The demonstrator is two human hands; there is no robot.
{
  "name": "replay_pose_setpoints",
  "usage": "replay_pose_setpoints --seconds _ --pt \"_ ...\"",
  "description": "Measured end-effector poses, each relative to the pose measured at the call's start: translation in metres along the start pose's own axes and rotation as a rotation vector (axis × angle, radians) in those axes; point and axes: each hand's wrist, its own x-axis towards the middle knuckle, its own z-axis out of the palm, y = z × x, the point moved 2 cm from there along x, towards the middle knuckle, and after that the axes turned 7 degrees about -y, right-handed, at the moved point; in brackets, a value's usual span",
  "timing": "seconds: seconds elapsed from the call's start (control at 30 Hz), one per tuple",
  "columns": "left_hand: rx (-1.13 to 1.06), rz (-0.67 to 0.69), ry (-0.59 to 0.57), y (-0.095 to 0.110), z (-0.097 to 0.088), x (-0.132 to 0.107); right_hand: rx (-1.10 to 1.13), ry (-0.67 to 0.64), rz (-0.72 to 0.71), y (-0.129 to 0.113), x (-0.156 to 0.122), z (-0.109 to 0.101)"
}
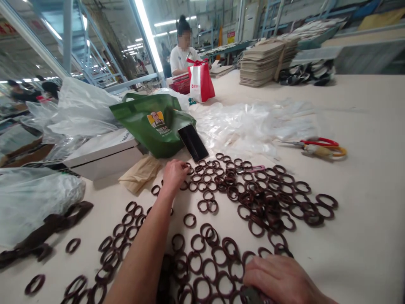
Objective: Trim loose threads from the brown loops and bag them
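Many dark brown rings [190, 220] with small gaps or overlaps lie spread over the pale table, some flat and some heaped at the right. Reaching far forward, my left hand [175, 174] is closed, its fingertips pinching at a brown ring [189, 169] by the phone. My right hand [280, 276] is low at the right, fingers curled down over a dark object [253, 294] that the bottom edge cuts off. What that object is cannot be made out. More rings touch or lie just beside the right hand. My left forearm hides part of the scatter.
A black phone [193, 142] leans on a green bag [155, 122]. Left stand a white box [104, 154], a folded tan cloth [139, 173] and plastic bags [38, 198]. Scissors [322, 147] lie right, near clear plastic [249, 122]. Behind are a red-white bag [202, 82] and a person [182, 57].
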Motion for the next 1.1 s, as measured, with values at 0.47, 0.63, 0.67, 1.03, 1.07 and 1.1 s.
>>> replay_pose_setpoints --seconds 0.47,0.63,0.67,1.03,1.07,1.1 --pt "-0.242 -0.293 0.068 -0.056 -0.056 -0.146 0.019 0.062 -0.069 0.001 -0.003 0.008" --pt "-0.285 -0.356 0.168 -0.051 -0.076 -0.204 0.084 0.121 -0.119 0.0 -0.003 0.004" --pt "-0.283 -0.358 0.185 -0.047 -0.08 -0.215 0.093 0.144 -0.129 0.0 -0.003 0.003" --pt "-0.534 -0.198 0.346 0.09 -0.042 -0.319 0.721 0.255 0.022 -0.01 -0.006 -0.007" --pt "-0.549 -0.191 0.361 0.103 -0.036 -0.324 0.865 0.225 0.091 -0.015 -0.007 -0.006" --pt "-0.567 -0.196 0.379 0.114 -0.03 -0.329 1.011 0.18 0.152 -0.021 -0.009 -0.004"
